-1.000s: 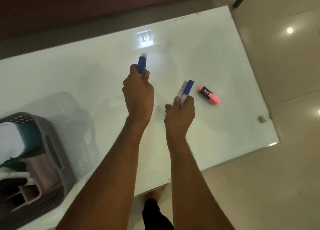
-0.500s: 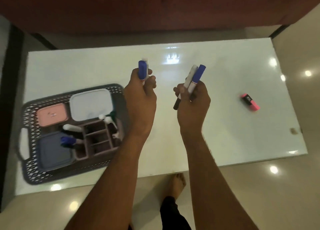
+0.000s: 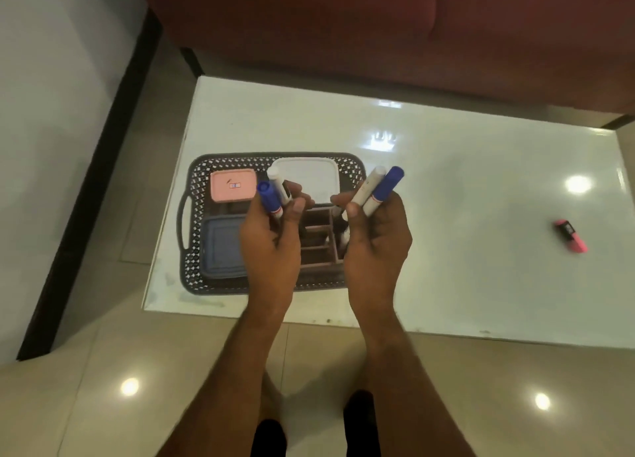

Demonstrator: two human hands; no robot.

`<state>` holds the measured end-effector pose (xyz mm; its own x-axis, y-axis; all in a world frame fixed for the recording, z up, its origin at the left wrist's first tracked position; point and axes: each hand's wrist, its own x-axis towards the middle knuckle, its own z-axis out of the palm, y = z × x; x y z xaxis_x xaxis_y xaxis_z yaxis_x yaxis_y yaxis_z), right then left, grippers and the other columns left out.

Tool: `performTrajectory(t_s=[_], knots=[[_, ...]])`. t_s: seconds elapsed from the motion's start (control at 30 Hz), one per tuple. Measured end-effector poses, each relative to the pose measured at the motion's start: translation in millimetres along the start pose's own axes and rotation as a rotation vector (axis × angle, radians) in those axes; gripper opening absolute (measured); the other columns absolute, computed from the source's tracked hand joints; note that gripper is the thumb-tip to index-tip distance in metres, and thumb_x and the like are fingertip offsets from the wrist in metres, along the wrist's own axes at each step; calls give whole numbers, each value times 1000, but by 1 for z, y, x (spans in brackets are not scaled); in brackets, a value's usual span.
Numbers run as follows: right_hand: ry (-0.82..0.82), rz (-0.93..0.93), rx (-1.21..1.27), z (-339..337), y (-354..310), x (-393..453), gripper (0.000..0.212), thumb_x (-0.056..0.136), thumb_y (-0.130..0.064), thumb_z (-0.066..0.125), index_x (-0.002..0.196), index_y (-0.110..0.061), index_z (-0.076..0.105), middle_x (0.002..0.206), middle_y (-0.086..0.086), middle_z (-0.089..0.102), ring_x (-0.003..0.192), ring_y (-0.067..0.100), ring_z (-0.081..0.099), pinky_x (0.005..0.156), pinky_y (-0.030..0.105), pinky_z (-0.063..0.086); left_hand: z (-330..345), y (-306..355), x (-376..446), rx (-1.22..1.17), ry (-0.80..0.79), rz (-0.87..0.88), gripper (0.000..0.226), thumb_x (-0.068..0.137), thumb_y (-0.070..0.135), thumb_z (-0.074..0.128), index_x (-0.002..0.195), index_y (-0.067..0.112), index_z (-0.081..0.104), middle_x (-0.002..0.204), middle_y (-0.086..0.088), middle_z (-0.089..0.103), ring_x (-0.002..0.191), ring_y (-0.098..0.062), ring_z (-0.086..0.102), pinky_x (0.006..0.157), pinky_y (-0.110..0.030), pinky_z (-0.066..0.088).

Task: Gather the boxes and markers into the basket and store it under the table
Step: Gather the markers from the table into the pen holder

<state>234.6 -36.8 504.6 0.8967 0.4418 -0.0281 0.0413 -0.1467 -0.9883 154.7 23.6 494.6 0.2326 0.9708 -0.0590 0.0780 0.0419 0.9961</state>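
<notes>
A dark perforated basket (image 3: 187, 216) stands on the left part of the white table (image 3: 481, 216). Inside it lie a pink box (image 3: 233, 185), a white box (image 3: 305, 174), a blue-grey box (image 3: 220, 247) and a brown divided organiser (image 3: 319, 240). My left hand (image 3: 271, 240) hovers over the basket, shut on two markers (image 3: 271, 195), one blue-capped and one white-capped. My right hand (image 3: 374, 243) is over the basket's right end, shut on two markers (image 3: 378, 188) of the same kind. A pink highlighter (image 3: 570, 235) lies alone on the table at the far right.
A dark red sofa (image 3: 378, 26) runs along the table's far side. Glossy tiled floor (image 3: 103, 370) surrounds the table, with a dark strip at the left. My feet show below the table's near edge.
Both hands, each still holding markers, have moved left from the table's middle until they hover over the basket. The view has swung left, so the highlighter sits further right.
</notes>
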Motion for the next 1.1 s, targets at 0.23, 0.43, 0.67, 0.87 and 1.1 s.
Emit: performTrajectory(t_s=[0.23, 0.43, 0.67, 0.87, 1.1], knots=[[-147, 6, -110, 6, 36, -10, 28, 99, -1, 61, 126, -3, 64, 110, 5, 75, 106, 16, 72, 93, 25, 59, -18, -1, 33, -153, -134, -93, 17, 99, 6, 63, 111, 16, 68, 98, 2, 77, 98, -18, 76, 94, -31, 59], [-273, -11, -170, 3, 43, -7, 29, 97, 1, 63, 125, -6, 65, 102, -7, 76, 99, 2, 72, 85, 7, 51, 1, -1, 79, -34, -386, -173, 13, 99, 6, 63, 109, 13, 69, 95, -6, 78, 96, -18, 77, 100, -41, 58], [-367, 13, -239, 2, 55, 0, 31, 94, 3, 66, 123, -9, 66, 105, -12, 71, 98, 1, 69, 87, 11, 54, 12, -18, 85, 22, -499, -165, 21, 97, -1, 62, 100, 18, 69, 90, 0, 78, 97, -15, 76, 97, -38, 57], [-434, 69, -258, 0, 67, 4, 36, 94, 0, 66, 129, -7, 63, 111, -6, 69, 102, 5, 68, 91, 9, 52, 15, -20, 94, 130, -564, -169, 23, 90, -8, 65, 101, 12, 70, 95, -2, 80, 100, -13, 75, 98, -38, 57], [-537, 70, -315, -3, 77, 9, 41, 89, 13, 65, 120, -15, 63, 103, -23, 64, 95, -17, 63, 88, 7, 53, 29, -19, 96, 222, -623, -205, 22, 86, -10, 68, 97, 8, 73, 94, 1, 80, 98, -14, 75, 98, -41, 58]])
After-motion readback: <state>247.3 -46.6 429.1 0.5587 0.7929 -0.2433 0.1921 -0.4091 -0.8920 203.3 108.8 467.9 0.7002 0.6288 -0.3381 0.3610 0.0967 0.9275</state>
